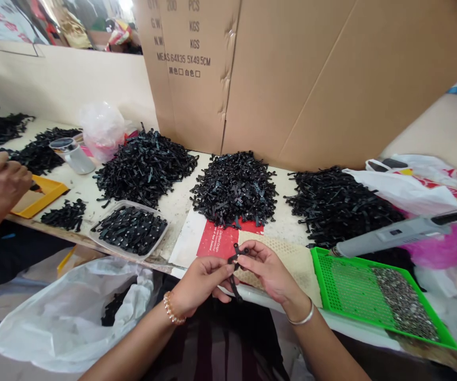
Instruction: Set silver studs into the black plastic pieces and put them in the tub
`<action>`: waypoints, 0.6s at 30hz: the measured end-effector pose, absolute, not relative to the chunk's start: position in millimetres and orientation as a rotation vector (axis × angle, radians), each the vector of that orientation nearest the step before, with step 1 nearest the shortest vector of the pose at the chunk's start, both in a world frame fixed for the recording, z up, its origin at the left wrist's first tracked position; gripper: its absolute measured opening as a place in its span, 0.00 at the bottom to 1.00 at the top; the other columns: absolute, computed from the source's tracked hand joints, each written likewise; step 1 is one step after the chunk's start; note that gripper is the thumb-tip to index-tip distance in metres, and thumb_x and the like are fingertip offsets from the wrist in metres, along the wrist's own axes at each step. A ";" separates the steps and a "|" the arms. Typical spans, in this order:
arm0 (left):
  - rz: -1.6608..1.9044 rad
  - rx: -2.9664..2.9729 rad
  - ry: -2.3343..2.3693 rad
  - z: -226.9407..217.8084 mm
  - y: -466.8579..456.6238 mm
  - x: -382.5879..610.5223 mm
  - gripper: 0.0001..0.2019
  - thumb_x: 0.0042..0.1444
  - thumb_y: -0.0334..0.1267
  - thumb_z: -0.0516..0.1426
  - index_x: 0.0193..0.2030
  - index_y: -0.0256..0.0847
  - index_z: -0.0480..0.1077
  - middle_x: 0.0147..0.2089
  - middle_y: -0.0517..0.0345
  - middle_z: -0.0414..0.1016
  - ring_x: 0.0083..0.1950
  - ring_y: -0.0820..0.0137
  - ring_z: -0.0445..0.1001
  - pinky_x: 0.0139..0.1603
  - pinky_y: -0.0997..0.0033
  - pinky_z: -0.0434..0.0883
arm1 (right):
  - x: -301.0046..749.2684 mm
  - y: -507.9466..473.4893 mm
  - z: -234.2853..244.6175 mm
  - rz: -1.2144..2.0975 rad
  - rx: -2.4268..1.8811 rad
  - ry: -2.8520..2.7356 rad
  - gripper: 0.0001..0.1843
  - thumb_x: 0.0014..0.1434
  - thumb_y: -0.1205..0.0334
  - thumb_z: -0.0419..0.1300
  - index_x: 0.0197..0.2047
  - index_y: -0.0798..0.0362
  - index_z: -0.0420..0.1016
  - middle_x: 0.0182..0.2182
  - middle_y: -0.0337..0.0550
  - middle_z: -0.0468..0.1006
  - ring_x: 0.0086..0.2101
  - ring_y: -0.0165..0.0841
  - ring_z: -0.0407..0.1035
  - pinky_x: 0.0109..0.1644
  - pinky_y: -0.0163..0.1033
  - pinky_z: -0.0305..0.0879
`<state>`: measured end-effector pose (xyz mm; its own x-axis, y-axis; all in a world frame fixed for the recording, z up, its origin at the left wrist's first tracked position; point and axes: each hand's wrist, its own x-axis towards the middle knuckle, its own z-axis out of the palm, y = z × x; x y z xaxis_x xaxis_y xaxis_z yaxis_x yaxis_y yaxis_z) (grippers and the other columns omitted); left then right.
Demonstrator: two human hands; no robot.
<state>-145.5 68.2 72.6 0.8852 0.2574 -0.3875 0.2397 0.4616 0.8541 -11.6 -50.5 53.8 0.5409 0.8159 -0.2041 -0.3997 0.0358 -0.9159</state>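
Both of my hands meet above the bench edge, in front of the red-and-white printed sheet [212,241]. My left hand [202,280] pinches a black strip-like part [235,290] with rounded, eyelet-like ends. It hangs down past my left fingertips. My right hand [267,269] has its fingertips closed on the upper end, where a second short black arm [237,250] seems to cross it. I cannot tell whether these are one piece or two joined. Just beyond my hands lies a heap of similar black parts [234,188].
A green tray [351,312] with small metal pieces stands at right, a grey powered screwdriver [391,237] resting over it. More black heaps [145,166] and a clear tub [129,230] are at left. A co-worker's hand [6,180] holds a tool above a yellow tray [49,196].
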 end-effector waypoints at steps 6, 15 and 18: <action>-0.010 1.148 0.488 70.9 70.2 -144.2 0.23 0.45 0.55 0.66 0.30 0.33 0.74 0.32 0.51 0.75 0.30 0.69 0.75 0.20 0.79 0.72 | -16.2 -48.8 47.5 1.019 -1.172 -0.308 0.18 0.42 0.58 0.75 0.36 0.52 0.76 0.29 0.36 0.76 0.31 0.27 0.69 0.38 0.32 0.67; -0.075 1.133 0.477 70.5 73.9 -144.0 0.23 0.44 0.55 0.67 0.31 0.33 0.73 0.32 0.51 0.76 0.30 0.70 0.75 0.22 0.79 0.73 | -18.5 -45.4 48.2 1.026 -1.133 -0.262 0.20 0.41 0.57 0.75 0.34 0.53 0.73 0.27 0.37 0.75 0.27 0.27 0.68 0.31 0.31 0.66; -0.084 1.117 0.468 70.5 75.8 -144.5 0.23 0.44 0.55 0.67 0.31 0.32 0.74 0.32 0.51 0.76 0.31 0.69 0.75 0.24 0.79 0.74 | -20.6 -44.9 47.9 1.035 -1.122 -0.237 0.21 0.41 0.57 0.75 0.35 0.53 0.73 0.27 0.36 0.74 0.27 0.27 0.69 0.30 0.31 0.67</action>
